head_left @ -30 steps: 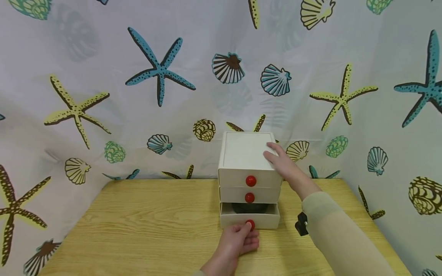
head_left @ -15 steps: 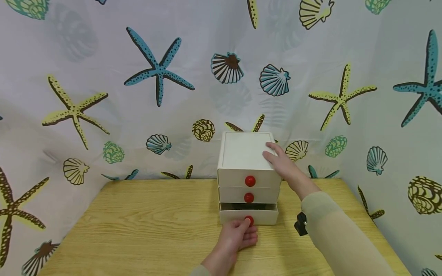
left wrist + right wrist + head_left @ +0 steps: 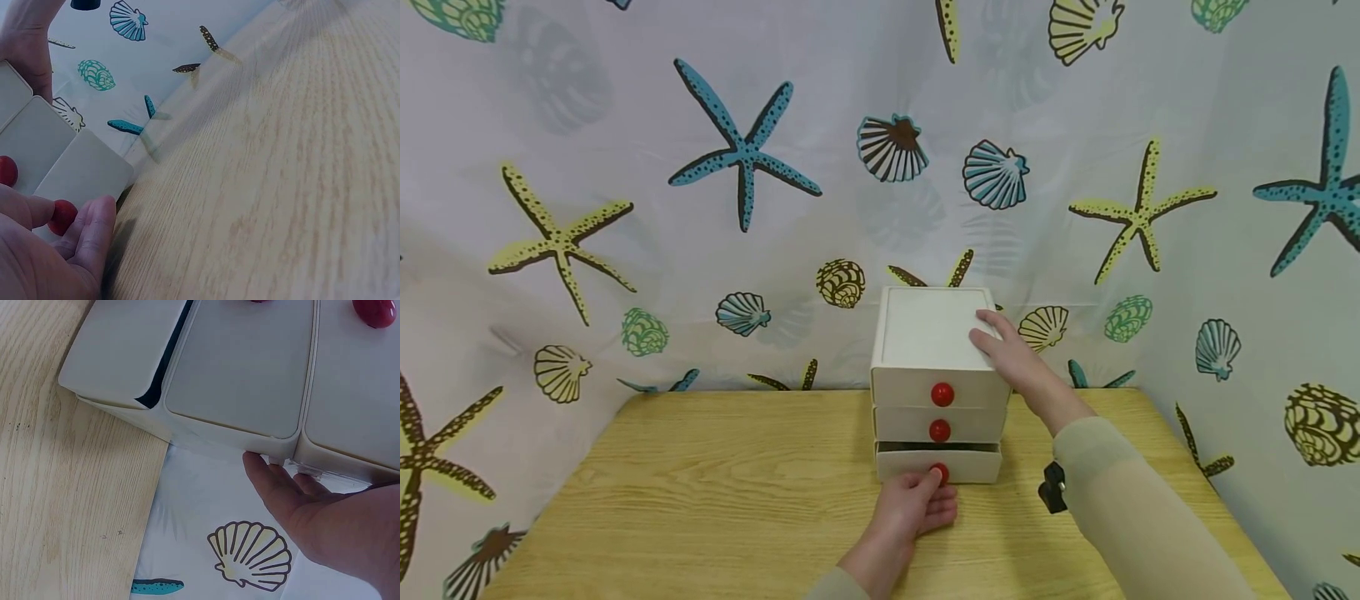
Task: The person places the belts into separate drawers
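A small white cabinet (image 3: 934, 329) with three stacked drawers stands at the back of the table. Its bottom drawer (image 3: 895, 467) juts out a little, leaving a narrow dark gap above the front panel. My left hand (image 3: 902, 512) holds that drawer's red knob (image 3: 63, 216) between thumb and fingers, as the left wrist view shows. My right hand (image 3: 1021, 358) rests against the cabinet's upper right edge, fingers extended over the top and along the side. From the right wrist view, the bottom drawer (image 3: 119, 350) stands forward of the middle drawer (image 3: 240, 369).
The wooden table (image 3: 722, 483) stretches out on both sides of the cabinet. Behind it hangs a pale curtain (image 3: 820, 217) printed with starfish and shells. A black device (image 3: 1053, 487) sits at my right sleeve's cuff.
The bottom drawer has slid inward, its opening shrinking to a thin gap and hiding the dark thing inside. My left hand has moved forward with the knob; my right hand has stayed put.
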### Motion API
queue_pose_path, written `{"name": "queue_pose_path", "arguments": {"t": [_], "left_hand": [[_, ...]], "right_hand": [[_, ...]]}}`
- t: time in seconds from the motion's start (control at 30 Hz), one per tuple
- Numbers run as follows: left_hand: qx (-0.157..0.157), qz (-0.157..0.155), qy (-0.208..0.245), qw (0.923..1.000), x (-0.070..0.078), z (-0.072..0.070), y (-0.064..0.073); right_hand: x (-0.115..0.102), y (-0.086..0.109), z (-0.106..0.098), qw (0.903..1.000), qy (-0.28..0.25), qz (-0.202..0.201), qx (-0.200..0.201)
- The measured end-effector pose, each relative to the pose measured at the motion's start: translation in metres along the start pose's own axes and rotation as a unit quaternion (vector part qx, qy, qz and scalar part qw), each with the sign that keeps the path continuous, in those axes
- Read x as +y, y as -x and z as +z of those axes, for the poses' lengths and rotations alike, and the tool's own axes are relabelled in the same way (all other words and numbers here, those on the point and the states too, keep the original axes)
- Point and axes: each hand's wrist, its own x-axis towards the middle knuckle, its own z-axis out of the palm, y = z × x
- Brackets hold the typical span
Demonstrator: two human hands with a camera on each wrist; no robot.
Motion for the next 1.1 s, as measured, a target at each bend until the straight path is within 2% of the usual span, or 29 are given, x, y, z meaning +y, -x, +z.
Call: {"name": "queue_pose_path", "arguments": {"t": [0.4, 1.1], "left_hand": [[-0.016, 0.027, 0.001, 0.9995, 0.001, -0.002, -0.006], [-0.024, 0.021, -0.007, 0.9995, 0.004, -0.006, -0.015]], "right_hand": [[0.002, -0.001, 0.000, 1.0000, -0.003, -0.006, 0.000], [-0.002, -0.002, -0.004, 0.9996, -0.003, 0.019, -0.020]]}}
